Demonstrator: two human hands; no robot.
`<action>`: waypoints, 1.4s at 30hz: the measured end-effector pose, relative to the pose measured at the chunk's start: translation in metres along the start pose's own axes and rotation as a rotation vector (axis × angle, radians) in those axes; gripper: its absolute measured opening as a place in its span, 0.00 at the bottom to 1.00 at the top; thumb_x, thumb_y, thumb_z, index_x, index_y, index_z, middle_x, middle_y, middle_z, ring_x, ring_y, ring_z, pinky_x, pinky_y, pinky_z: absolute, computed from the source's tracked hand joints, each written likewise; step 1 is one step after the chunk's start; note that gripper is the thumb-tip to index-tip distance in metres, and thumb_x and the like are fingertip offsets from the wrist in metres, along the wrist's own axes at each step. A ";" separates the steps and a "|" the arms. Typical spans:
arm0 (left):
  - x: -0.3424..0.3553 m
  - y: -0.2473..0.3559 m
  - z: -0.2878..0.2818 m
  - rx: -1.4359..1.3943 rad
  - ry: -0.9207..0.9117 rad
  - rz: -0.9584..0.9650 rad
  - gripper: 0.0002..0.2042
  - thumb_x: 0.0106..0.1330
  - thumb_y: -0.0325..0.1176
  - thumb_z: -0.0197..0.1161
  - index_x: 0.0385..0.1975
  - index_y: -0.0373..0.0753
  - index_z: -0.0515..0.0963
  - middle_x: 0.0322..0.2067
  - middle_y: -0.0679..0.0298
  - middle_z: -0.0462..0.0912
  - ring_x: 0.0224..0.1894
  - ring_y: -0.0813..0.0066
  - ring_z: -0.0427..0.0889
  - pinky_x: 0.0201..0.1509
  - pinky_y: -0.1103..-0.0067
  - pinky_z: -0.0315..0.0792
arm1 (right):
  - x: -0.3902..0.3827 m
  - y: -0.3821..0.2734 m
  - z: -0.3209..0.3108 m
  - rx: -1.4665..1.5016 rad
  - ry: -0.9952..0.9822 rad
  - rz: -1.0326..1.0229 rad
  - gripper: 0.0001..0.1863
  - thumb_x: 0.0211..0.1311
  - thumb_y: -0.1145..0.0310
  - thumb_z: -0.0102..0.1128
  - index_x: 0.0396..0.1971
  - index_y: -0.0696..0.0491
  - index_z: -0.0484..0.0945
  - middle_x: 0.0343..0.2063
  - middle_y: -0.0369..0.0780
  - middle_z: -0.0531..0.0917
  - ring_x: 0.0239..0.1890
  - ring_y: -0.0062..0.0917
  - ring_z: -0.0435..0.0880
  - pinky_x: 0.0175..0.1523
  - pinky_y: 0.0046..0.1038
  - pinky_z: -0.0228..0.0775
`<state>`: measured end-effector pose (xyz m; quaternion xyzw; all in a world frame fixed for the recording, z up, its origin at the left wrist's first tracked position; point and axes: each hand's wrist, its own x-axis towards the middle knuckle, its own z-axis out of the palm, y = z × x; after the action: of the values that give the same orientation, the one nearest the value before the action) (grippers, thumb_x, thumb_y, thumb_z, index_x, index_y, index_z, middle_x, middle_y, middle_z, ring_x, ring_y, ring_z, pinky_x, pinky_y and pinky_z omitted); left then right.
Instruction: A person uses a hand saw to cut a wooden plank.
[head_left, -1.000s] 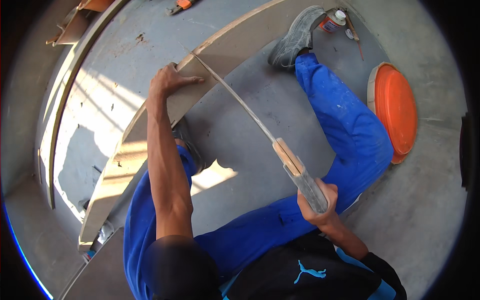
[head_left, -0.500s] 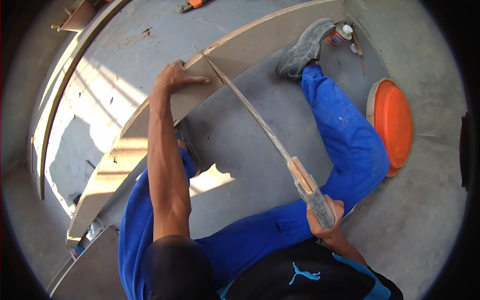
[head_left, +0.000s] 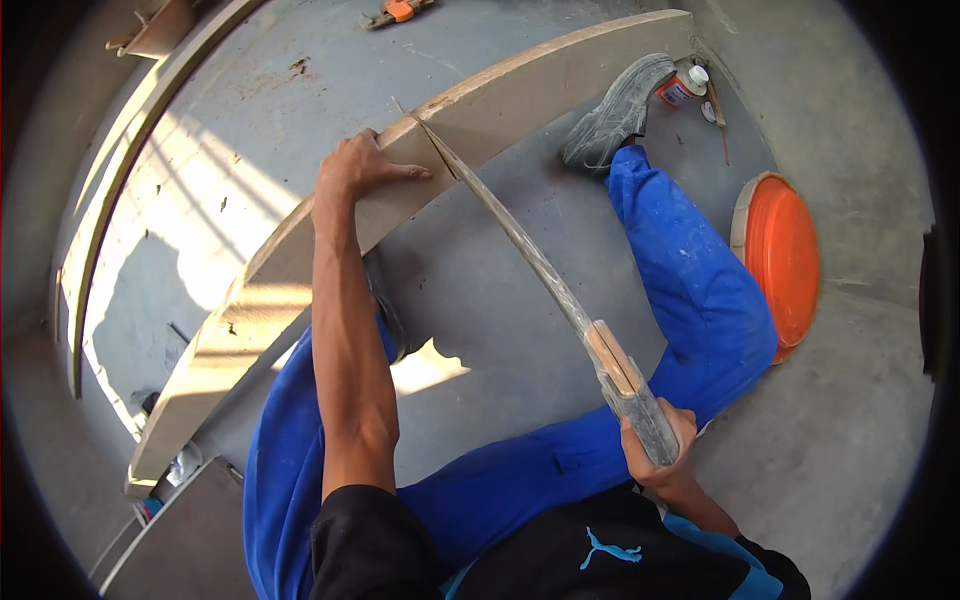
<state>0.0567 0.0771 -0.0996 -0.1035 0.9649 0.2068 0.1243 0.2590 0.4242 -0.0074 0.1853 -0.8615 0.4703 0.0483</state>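
A long wooden plank (head_left: 560, 80) stands on edge across the floor, in front of me. My left hand (head_left: 358, 170) is clamped over its upper edge, with the thumb lying along the near face. Just right of that hand, the blade of a handsaw (head_left: 516, 232) crosses the plank's top edge, its tip poking out beyond. A dark line runs down the plank's face beside the blade; how deep any cut goes is hard to see. My right hand (head_left: 662, 445) is wrapped around the saw's worn grey and wood handle, close to my body.
My shoe (head_left: 618, 112) rests near the plank's right part. Beside it are a small white-capped container (head_left: 684, 86) and a thin brush-like stick (head_left: 718, 118). An orange bucket-like lid or tub (head_left: 785, 265) leans at the right wall. An orange-and-grey tool (head_left: 398, 12) lies beyond the plank.
The whole view has shifted slightly, so most things appear a little lower. Both hands keep their hold, and the saw stays at almost the same place on the plank.
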 end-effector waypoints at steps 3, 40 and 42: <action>0.003 0.008 0.021 0.006 0.054 0.047 0.42 0.30 0.65 0.74 0.38 0.31 0.78 0.35 0.47 0.83 0.40 0.55 0.83 0.46 0.68 0.76 | 0.088 0.047 0.069 0.141 -0.062 0.162 0.05 0.47 0.76 0.59 0.19 0.60 0.72 0.12 0.44 0.75 0.13 0.21 0.73 0.21 0.28 0.65; -0.016 -0.002 0.003 -0.059 0.061 -0.026 0.43 0.28 0.63 0.76 0.40 0.30 0.77 0.35 0.48 0.83 0.41 0.55 0.83 0.45 0.66 0.75 | -0.013 0.000 -0.011 0.028 -0.046 0.004 0.15 0.47 0.79 0.55 0.37 0.65 0.80 0.20 0.46 0.82 0.21 0.26 0.85 0.25 0.21 0.73; -0.012 0.005 0.011 -0.006 0.086 0.016 0.44 0.28 0.63 0.76 0.40 0.30 0.76 0.36 0.47 0.83 0.42 0.54 0.82 0.47 0.66 0.75 | -0.021 -0.011 -0.031 -0.030 -0.083 0.055 0.16 0.47 0.80 0.55 0.38 0.66 0.79 0.23 0.48 0.83 0.22 0.27 0.85 0.26 0.21 0.74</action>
<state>0.0691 0.0880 -0.1038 -0.1048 0.9695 0.2062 0.0807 0.2797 0.4504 0.0130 0.1802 -0.8745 0.4502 0.0026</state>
